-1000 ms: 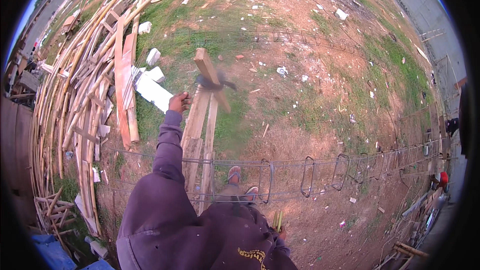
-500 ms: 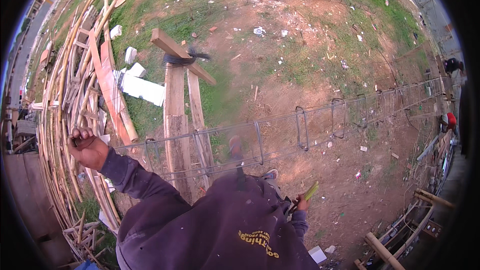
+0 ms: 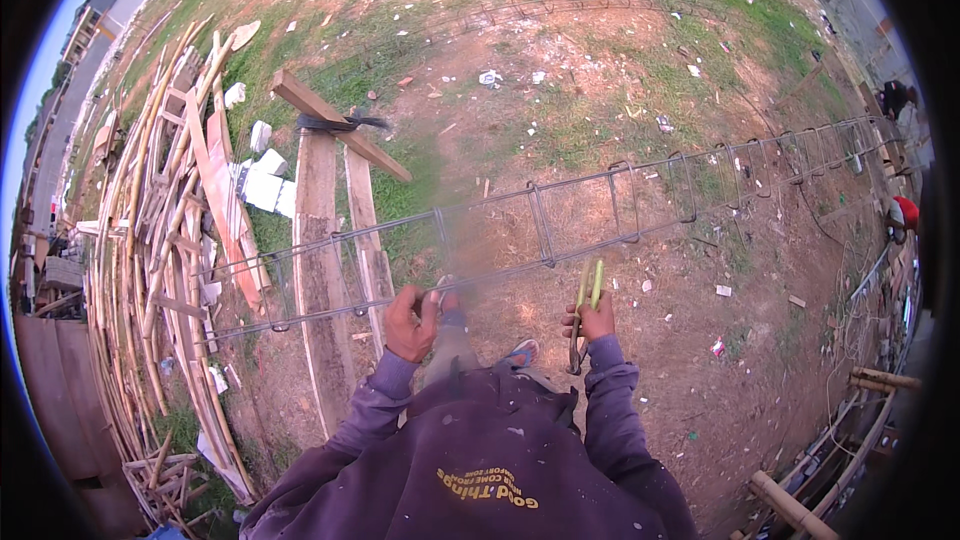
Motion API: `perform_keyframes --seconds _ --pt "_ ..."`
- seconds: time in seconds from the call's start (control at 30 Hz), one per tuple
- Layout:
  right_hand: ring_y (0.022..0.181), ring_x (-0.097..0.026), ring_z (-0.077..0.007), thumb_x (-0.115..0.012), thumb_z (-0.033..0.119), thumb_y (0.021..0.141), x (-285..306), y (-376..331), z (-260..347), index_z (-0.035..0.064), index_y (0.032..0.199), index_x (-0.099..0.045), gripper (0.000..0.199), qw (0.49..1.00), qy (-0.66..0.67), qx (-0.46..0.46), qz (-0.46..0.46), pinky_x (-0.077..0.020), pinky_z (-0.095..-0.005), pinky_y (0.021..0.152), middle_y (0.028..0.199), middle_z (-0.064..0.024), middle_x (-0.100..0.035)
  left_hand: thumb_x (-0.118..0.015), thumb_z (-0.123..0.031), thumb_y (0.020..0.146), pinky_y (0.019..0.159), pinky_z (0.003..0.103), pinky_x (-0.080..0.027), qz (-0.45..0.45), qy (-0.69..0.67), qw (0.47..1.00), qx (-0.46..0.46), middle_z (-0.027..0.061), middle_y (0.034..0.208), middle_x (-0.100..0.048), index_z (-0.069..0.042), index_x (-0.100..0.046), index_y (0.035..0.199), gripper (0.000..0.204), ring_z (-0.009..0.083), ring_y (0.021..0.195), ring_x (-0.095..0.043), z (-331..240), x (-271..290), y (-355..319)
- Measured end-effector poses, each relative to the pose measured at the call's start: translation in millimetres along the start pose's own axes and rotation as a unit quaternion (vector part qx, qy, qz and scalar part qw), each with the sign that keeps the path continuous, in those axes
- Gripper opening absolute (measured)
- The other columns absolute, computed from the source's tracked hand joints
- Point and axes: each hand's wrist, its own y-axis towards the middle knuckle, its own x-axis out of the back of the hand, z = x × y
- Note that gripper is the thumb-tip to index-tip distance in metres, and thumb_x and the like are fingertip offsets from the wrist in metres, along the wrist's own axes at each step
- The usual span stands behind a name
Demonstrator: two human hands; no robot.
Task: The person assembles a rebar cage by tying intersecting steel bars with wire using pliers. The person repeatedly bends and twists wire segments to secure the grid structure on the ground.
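Before me a long reinforcement cage [image 3: 543, 230] of thin steel bars and rectangular stirrups stretches across the view from left to right. My left hand [image 3: 411, 324] is just on the near side of its lower bar, beside a wooden trestle; its fingers are curled together, and whatever they hold is too small to make out. In my right hand [image 3: 594, 319] is a pair of pincers [image 3: 575, 352] with yellow-green handles. The handles point away from me and the dark metal end toward my body. The pincers are apart from the cage.
The trestle [image 3: 317, 175] of upright planks has a crosspiece lashed on with black strapping. Left lies a large pile of bamboo poles [image 3: 128, 240] and boards, with white blocks [image 3: 265, 190] beside it. More bamboo [image 3: 790, 502] lies lower right. Another person [image 3: 903, 212] is at the far right edge.
My left hand has come in from the far left to the front of my body. My right hand has risen from my hip with the pincers. The view has shifted slightly.
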Motion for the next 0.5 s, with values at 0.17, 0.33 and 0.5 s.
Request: perform_keyframes --seconds 0.17,0.33,0.5 --pt "0.056 -0.067 -0.0308 -0.05 0.003 0.084 59.7 61.7 27.2 0.0019 0.123 -0.034 0.042 0.954 -0.292 -0.001 0.068 -0.0536 -0.04 0.04 0.087 -0.0239 -0.062 -0.061 -0.015 0.091 0.055 0.029 -0.041 -0.071 -0.047 0.991 0.103 0.0085 0.064 -0.054 0.0 -0.054 0.077 0.022 0.0144 0.057 -0.052 1.9 12.1 -70.4" --pt "0.063 -0.068 -0.0318 -0.052 0.007 0.084 35.6 130.0 90.3 0.0011 0.124 -0.042 0.042 0.829 -0.549 -0.024 0.104 -0.0564 -0.0448 0.051 0.08 -0.0208 -0.064 -0.061 -0.012 0.089 0.057 0.029 -0.042 -0.098 -0.034 0.993 0.056 0.0092 0.067 -0.055 0.001 -0.054 0.078 0.019 0.0165 0.061 -0.054 -18.0 14.1 -74.9" --pt "0.107 -0.062 -0.0332 -0.062 0.031 0.084 4.5 141.3 115.6 0.0053 0.105 -0.068 0.034 0.632 -0.764 0.103 0.076 -0.0496 -0.0412 0.09 0.108 -0.0182 -0.066 -0.065 -0.007 0.085 0.059 0.032 -0.044 -0.066 -0.008 0.997 -0.029 0.011 0.071 -0.056 0.001 -0.056 0.08 0.013 0.0236 0.064 -0.056 -33.0 6.3 -64.3"
